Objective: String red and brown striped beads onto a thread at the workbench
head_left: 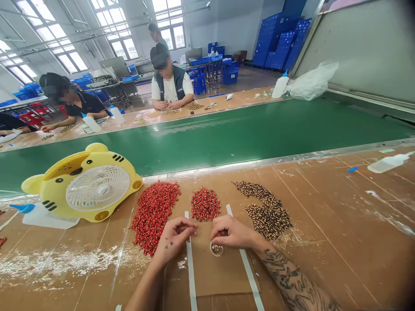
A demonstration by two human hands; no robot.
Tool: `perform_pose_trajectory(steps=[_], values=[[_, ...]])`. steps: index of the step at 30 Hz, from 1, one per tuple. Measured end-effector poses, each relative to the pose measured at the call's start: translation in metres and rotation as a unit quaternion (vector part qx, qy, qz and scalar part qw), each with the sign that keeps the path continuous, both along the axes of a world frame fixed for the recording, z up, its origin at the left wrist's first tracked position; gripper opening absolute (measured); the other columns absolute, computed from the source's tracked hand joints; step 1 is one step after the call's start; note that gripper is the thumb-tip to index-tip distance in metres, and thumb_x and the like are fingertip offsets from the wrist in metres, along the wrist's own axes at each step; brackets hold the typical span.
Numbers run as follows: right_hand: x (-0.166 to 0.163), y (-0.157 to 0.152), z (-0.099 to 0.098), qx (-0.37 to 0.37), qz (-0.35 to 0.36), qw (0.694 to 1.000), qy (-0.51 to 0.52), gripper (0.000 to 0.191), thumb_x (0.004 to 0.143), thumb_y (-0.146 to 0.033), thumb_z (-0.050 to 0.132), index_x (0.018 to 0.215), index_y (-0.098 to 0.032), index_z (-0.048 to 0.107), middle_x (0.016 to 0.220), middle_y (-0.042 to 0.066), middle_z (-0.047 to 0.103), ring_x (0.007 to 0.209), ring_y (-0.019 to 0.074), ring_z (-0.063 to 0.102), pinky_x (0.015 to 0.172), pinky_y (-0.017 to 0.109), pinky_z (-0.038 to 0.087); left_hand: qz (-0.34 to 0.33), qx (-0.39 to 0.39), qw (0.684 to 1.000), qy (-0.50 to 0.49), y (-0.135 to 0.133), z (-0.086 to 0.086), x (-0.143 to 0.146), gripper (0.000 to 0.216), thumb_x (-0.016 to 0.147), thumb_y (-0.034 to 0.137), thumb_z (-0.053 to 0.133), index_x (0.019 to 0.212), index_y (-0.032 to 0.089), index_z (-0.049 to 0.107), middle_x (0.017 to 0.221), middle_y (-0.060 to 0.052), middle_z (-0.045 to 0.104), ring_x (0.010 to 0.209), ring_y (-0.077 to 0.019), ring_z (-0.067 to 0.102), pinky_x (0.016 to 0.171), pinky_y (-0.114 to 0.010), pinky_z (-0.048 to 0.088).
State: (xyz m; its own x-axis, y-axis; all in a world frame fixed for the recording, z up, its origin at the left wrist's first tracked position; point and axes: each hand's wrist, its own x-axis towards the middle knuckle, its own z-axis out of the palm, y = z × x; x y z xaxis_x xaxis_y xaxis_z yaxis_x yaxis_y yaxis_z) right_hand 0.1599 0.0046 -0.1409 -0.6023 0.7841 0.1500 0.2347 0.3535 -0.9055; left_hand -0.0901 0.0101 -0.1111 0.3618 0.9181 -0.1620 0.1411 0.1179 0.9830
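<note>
My left hand (175, 238) rests on the brown cardboard bench, fingers pinched together on a small piece I cannot make out. My right hand (231, 233) is curled beside it, fingertips closed above a small clear round dish (216, 249). Just beyond my hands lie a large heap of small red pieces (154, 214), a smaller red heap (205, 204) and a heap of dark speckled pieces (266, 209). Two white tape strips (191, 276) run along the cardboard under my hands.
A yellow tiger-shaped desk fan (84, 183) lies at the left, over a squeeze bottle with a blue cap (24, 208). A green conveyor belt (246, 131) runs behind the bench. Another squeeze bottle (387, 163) lies far right. Several people work across the belt.
</note>
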Motion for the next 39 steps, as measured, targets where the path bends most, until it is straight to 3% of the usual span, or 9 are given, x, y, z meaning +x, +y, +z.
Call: perform_pose_trajectory(steps=[3, 7, 14, 19, 21, 23, 29, 34, 39], values=[[0.001, 0.000, 0.000, 0.009, 0.004, 1.000, -0.013, 0.029, 0.088, -0.043, 0.068, 0.079, -0.017, 0.078, 0.066, 0.001, 0.055, 0.061, 0.0128, 0.050, 0.056, 0.022, 0.036, 0.024, -0.052, 0.994, -0.090, 0.004, -0.006, 0.012, 0.012, 0.068, 0.022, 0.082, 0.076, 0.013, 0.076, 0.085, -0.008, 0.075, 0.078, -0.0170, 0.067, 0.072, -0.024, 0.051], [0.007, 0.000, 0.000, 0.024, 0.029, 0.999, -0.001, 0.035, 0.090, -0.048, 0.066, 0.079, -0.016, 0.076, 0.068, 0.002, 0.058, 0.061, 0.0126, 0.051, 0.055, 0.022, 0.037, 0.019, -0.097, 0.981, -0.165, 0.012, -0.008, 0.022, 0.010, 0.067, 0.020, 0.083, 0.073, 0.014, 0.080, 0.088, -0.010, 0.075, 0.083, -0.0176, 0.067, 0.079, -0.027, 0.053], [0.015, -0.003, 0.003, 0.060, 0.067, 0.996, -0.028, 0.032, 0.094, -0.043, 0.063, 0.082, -0.016, 0.073, 0.070, 0.001, 0.059, 0.063, 0.0126, 0.053, 0.059, 0.023, 0.037, 0.029, -0.158, 0.970, -0.181, 0.011, -0.019, 0.023, 0.019, 0.060, 0.016, 0.088, 0.077, 0.015, 0.080, 0.081, -0.006, 0.075, 0.071, -0.0145, 0.070, 0.072, -0.024, 0.054], [0.012, -0.002, 0.000, 0.090, 0.023, 0.995, -0.042, 0.032, 0.096, -0.043, 0.061, 0.082, -0.016, 0.073, 0.069, 0.002, 0.058, 0.063, 0.0138, 0.053, 0.059, 0.024, 0.036, 0.004, -0.156, 0.971, -0.182, 0.007, -0.020, 0.023, 0.019, 0.061, 0.015, 0.087, 0.079, 0.014, 0.081, 0.120, -0.012, 0.067, 0.078, -0.0154, 0.070, 0.079, -0.030, 0.057], [0.010, -0.002, 0.000, 0.090, 0.035, 0.995, -0.035, 0.033, 0.096, -0.043, 0.061, 0.080, -0.016, 0.072, 0.067, 0.001, 0.057, 0.062, 0.0133, 0.052, 0.058, 0.024, 0.037, -0.008, -0.152, 0.973, -0.174, 0.005, -0.020, 0.023, 0.017, 0.063, 0.016, 0.086, 0.079, 0.014, 0.081, 0.122, -0.012, 0.065, 0.081, -0.0161, 0.070, 0.079, -0.029, 0.057], [0.009, -0.002, 0.000, 0.085, 0.048, 0.995, -0.027, 0.034, 0.096, -0.042, 0.060, 0.078, -0.015, 0.071, 0.065, 0.000, 0.056, 0.059, 0.0124, 0.051, 0.056, 0.023, 0.037, -0.017, -0.153, 0.972, -0.177, 0.003, -0.021, 0.025, 0.014, 0.063, 0.015, 0.085, 0.076, 0.014, 0.080, 0.115, -0.011, 0.068, 0.079, -0.0150, 0.070, 0.077, -0.026, 0.056], [0.005, -0.004, 0.005, 0.095, 0.040, 0.994, -0.042, 0.034, 0.096, -0.040, 0.059, 0.075, -0.015, 0.071, 0.063, 0.000, 0.055, 0.058, 0.0125, 0.050, 0.056, 0.023, 0.036, -0.007, -0.216, 0.952, -0.216, -0.004, -0.027, 0.035, 0.018, 0.059, 0.019, 0.087, 0.072, 0.013, 0.076, 0.059, -0.003, 0.072, 0.054, -0.0133, 0.067, 0.056, -0.021, 0.051], [0.012, -0.004, 0.012, 0.055, 0.037, 0.998, -0.018, 0.030, 0.093, -0.038, 0.061, 0.074, -0.016, 0.070, 0.062, 0.000, 0.056, 0.057, 0.0125, 0.051, 0.057, 0.024, 0.037, 0.013, -0.208, 0.959, -0.194, -0.006, -0.033, 0.040, 0.019, 0.059, 0.020, 0.087, 0.075, 0.013, 0.078, 0.062, -0.003, 0.073, 0.054, -0.0123, 0.065, 0.057, -0.021, 0.049], [0.022, -0.004, 0.016, 0.026, -0.084, 0.990, 0.107, 0.030, 0.090, -0.039, 0.065, 0.070, -0.017, 0.069, 0.058, 0.000, 0.056, 0.053, 0.0128, 0.047, 0.051, 0.024, 0.034, 0.041, -0.204, 0.968, -0.142, -0.006, -0.039, 0.039, 0.019, 0.058, 0.023, 0.087, 0.073, 0.015, 0.079, 0.061, -0.002, 0.073, 0.053, -0.0112, 0.061, 0.054, -0.020, 0.044]])
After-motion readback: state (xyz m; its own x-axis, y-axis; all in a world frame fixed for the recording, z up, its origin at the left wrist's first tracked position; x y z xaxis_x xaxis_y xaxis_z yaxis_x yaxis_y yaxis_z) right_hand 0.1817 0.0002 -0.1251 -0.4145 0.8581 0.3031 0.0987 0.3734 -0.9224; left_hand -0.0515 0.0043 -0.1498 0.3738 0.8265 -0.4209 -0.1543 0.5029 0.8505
